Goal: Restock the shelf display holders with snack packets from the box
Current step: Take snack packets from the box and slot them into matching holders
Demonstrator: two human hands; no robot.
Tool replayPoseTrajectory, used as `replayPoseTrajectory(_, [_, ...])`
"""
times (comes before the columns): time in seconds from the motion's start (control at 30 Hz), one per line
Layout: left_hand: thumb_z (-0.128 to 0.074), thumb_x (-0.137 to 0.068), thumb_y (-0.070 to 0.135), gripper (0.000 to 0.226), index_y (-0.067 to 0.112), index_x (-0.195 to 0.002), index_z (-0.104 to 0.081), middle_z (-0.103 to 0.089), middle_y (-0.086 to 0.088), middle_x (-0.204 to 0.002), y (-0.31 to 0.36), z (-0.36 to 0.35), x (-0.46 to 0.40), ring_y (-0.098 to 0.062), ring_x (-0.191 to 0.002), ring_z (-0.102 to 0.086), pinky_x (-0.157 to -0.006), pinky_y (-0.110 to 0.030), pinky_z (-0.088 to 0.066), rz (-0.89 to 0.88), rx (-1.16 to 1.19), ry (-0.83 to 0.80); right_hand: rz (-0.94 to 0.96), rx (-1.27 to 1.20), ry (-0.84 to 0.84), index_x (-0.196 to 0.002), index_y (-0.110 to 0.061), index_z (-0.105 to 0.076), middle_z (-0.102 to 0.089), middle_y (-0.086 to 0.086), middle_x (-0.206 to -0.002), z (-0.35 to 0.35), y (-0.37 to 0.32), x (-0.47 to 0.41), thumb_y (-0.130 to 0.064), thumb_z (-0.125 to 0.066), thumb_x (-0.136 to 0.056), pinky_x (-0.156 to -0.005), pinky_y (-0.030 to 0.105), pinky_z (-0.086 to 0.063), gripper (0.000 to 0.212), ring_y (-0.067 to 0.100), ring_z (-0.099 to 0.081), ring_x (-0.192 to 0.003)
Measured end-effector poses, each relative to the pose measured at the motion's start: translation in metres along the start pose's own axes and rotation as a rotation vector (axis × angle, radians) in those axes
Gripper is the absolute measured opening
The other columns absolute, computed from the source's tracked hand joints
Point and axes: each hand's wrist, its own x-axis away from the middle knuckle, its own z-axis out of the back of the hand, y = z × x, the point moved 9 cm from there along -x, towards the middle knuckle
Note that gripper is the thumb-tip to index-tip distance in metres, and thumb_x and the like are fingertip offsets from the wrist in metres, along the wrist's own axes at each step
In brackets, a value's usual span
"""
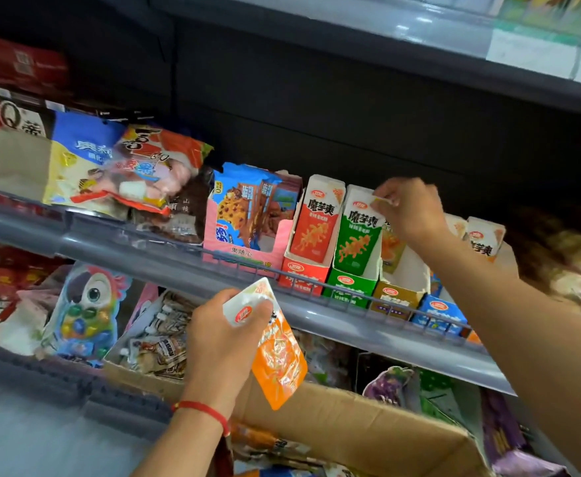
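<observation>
My left hand [220,333] grips an orange snack packet [277,359] by its white top, held in front of the shelf rail and above the cardboard box [368,425]. My right hand [407,208] reaches up to the row of display holders and pinches the top of an orange packet [393,247] standing in the yellow holder [397,296]. Left of it stand a green holder [351,284] with a green packet [359,232] and a red holder [302,275] with a red packet [318,218]. More orange packets [265,440] lie in the box.
A blue holder [438,316] and another packet [485,237] sit right of the yellow one. A pink cookie display box [244,218] and loose snack bags [117,170] fill the shelf's left. A grey shelf rail [179,259] runs across. The lower shelf holds toys and packets.
</observation>
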Motion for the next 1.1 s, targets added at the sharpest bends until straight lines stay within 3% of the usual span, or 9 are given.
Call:
replayPoseTrajectory(0.07, [-0.077,-0.082,0.033,0.021,0.016,-0.074,-0.068,-0.070,-0.003,-0.067,0.000,0.000,0.001,-0.025,-0.068,-0.070,-0.062,-0.053,-0.059,0.010,0.004,-0.009,0.080,0.158,-0.020,-0.111,-0.022,-0.073,-0.074,0.001,-0.111,-0.006,-0.004,0.001,-0.026,-0.071,-0.095,-0.100,0.048,-0.038,0.017,0.028,-0.059,-0.116])
replayPoseTrajectory(0.37, [-0.077,-0.084,0.029,0.018,0.018,-0.073,-0.069,-0.071,-0.005,-0.068,-0.001,-0.011,0.004,-0.028,-0.067,-0.070,-0.060,-0.051,-0.057,0.054,0.071,-0.080,0.157,0.365,0.032,-0.115,-0.018,-0.068,-0.068,0.008,-0.114,-0.014,-0.004,-0.008,-0.031,-0.070,-0.095,-0.097,0.048,-0.041,0.024,0.032,-0.058,-0.115])
replayPoseTrajectory(0.57, [-0.066,-0.093,0.028,0.015,0.022,-0.080,-0.072,-0.073,-0.003,-0.072,-0.007,-0.021,0.008,-0.026,-0.073,-0.071,-0.064,-0.041,-0.055,0.084,0.072,-0.177,0.196,0.249,0.107,-0.131,-0.018,-0.060,-0.062,0.010,-0.126,0.002,-0.020,0.026,-0.031,-0.068,-0.096,-0.097,0.050,-0.046,0.039,0.031,-0.060,-0.116])
replayPoseTrajectory(0.67, [-0.061,-0.087,0.039,0.015,0.029,-0.087,-0.072,-0.074,-0.006,-0.075,-0.003,-0.030,0.015,-0.031,-0.076,-0.070,-0.070,-0.050,-0.055,0.053,0.057,-0.269,0.313,0.065,0.109,-0.125,-0.017,-0.063,-0.064,0.003,-0.119,0.019,-0.034,0.089,-0.026,-0.064,-0.097,-0.086,0.040,-0.053,0.029,0.018,-0.062,-0.101])
replayPoseTrajectory(0.77, [-0.061,-0.096,0.033,0.014,0.032,-0.092,-0.074,-0.075,-0.002,-0.080,0.006,-0.043,0.031,-0.024,-0.075,-0.070,-0.067,-0.046,-0.054,-0.011,0.055,-0.394,0.348,-0.124,-0.095,-0.122,-0.021,-0.064,-0.063,-0.009,-0.114,0.019,-0.028,0.165,-0.027,-0.064,-0.096,-0.083,0.014,-0.043,0.027,-0.001,-0.054,-0.094])
replayPoseTrajectory(0.87, [-0.063,-0.099,0.028,0.013,0.033,-0.098,-0.076,-0.078,0.000,-0.089,0.012,-0.056,0.052,-0.017,-0.084,-0.073,-0.079,-0.046,-0.056,-0.062,0.012,-0.466,0.222,-0.261,-0.327,-0.126,-0.028,-0.064,-0.062,-0.021,-0.112,0.008,0.002,0.229,-0.033,-0.067,-0.096,-0.082,0.012,-0.047,0.030,-0.003,-0.059,-0.097])
replayPoseTrajectory(0.93, [-0.068,-0.096,0.026,0.010,0.030,-0.098,-0.077,-0.079,-0.002,-0.090,0.020,-0.068,0.068,-0.019,-0.086,-0.075,-0.081,-0.049,-0.059,-0.073,0.017,-0.504,0.115,-0.344,-0.352,-0.123,-0.028,-0.068,-0.067,-0.021,-0.107,0.011,0.028,0.257,-0.028,-0.071,-0.095,-0.080,0.018,-0.053,0.028,-0.001,-0.063,-0.096])
replayPoseTrajectory(1.03, [-0.072,-0.093,0.019,0.008,0.021,-0.097,-0.078,-0.079,-0.006,-0.089,0.047,-0.099,0.075,-0.025,-0.088,-0.075,-0.084,-0.055,-0.059,-0.086,0.018,-0.531,-0.078,-0.516,-0.176,-0.112,-0.025,-0.073,-0.075,-0.013,-0.091,0.038,0.074,0.270,-0.015,-0.072,-0.094,-0.074,0.017,-0.054,0.020,-0.002,-0.069,-0.084])
replayPoseTrajectory(1.1, [-0.073,-0.092,0.013,0.008,0.017,-0.096,-0.078,-0.079,-0.006,-0.087,0.086,-0.125,0.072,-0.021,-0.082,-0.073,-0.083,-0.049,-0.061,-0.172,0.016,-0.536,-0.200,-0.610,0.000,-0.107,-0.026,-0.073,-0.076,-0.017,-0.092,0.064,0.106,0.268,-0.014,-0.069,-0.096,-0.074,0.015,-0.053,0.017,-0.002,-0.070,-0.085])
